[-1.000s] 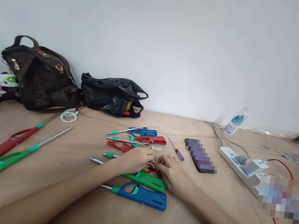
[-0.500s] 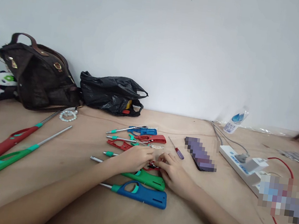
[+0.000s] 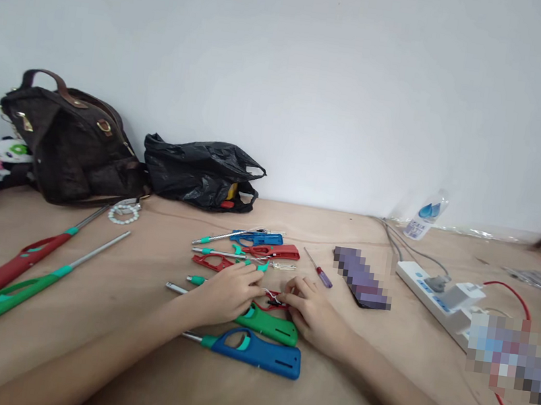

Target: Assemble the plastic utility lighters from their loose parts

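Note:
An opened red lighter shell [image 3: 264, 306] lies between my hands, with thin white wires and a small black part showing in it. My left hand [image 3: 231, 295] is closed over its left part, fingers bent downward; what they pinch is hidden. A teal-collared metal tube [image 3: 196, 280] pokes out left of that hand. My right hand [image 3: 315, 315] grips the shell's right end with thumb and fingertips. Just in front lie a green lighter [image 3: 271, 325] and a blue lighter [image 3: 260, 354]. Behind are a red shell half [image 3: 210, 262], an opened red lighter [image 3: 279, 251] and an opened blue lighter [image 3: 266, 238].
A screwdriver [image 3: 324, 277] and a phone [image 3: 357, 277] lie right of the parts, then a power strip [image 3: 430, 300] with cables. Long red [image 3: 12, 268] and green lighters [image 3: 2, 303] lie left. A backpack [image 3: 73, 150] and black plastic bag [image 3: 199, 170] stand behind.
My left hand has shifted left, away from my right hand, showing more of the wires and red shell. My right hand has hardly moved.

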Available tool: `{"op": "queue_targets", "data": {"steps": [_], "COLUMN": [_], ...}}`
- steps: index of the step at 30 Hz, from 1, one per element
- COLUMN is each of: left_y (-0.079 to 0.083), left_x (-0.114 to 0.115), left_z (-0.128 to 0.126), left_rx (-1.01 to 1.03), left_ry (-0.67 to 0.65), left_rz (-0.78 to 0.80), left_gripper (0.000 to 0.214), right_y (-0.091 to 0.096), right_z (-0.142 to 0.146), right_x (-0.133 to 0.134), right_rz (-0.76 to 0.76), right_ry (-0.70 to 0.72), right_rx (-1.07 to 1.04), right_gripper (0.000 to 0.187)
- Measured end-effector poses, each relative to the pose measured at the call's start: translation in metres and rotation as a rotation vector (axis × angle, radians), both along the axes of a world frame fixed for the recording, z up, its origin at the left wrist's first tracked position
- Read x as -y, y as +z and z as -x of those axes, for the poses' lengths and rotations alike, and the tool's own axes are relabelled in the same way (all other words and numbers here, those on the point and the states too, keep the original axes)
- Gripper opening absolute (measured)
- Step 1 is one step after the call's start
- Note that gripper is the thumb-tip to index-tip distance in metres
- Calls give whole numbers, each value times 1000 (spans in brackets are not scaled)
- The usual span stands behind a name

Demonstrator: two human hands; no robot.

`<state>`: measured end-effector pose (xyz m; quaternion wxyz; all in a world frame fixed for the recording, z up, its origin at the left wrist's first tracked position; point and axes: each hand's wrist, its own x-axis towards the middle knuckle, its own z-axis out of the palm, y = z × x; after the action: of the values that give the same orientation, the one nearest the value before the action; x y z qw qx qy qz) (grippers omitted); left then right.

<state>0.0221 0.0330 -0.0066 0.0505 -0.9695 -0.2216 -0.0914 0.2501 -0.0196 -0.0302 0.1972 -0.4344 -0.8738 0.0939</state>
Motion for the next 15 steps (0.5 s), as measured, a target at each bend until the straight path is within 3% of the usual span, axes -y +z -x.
{"op": "queue_targets", "data": {"steps": [5,15], "left_y": [-3,-3], "left_x": [3,22], "left_z": [-1,-22], "left_rx": [-38,-131], "left_ry": [18,250], "left_rz": [-29,-55], "left_gripper": [24,15], "right_y": [0,0], "right_z": [0,-2], "right_x": [0,-1], "right_rz": [9,-10], "right_ry": [0,2], "right_rx": [-1,17], "right_gripper": [42,39]}}
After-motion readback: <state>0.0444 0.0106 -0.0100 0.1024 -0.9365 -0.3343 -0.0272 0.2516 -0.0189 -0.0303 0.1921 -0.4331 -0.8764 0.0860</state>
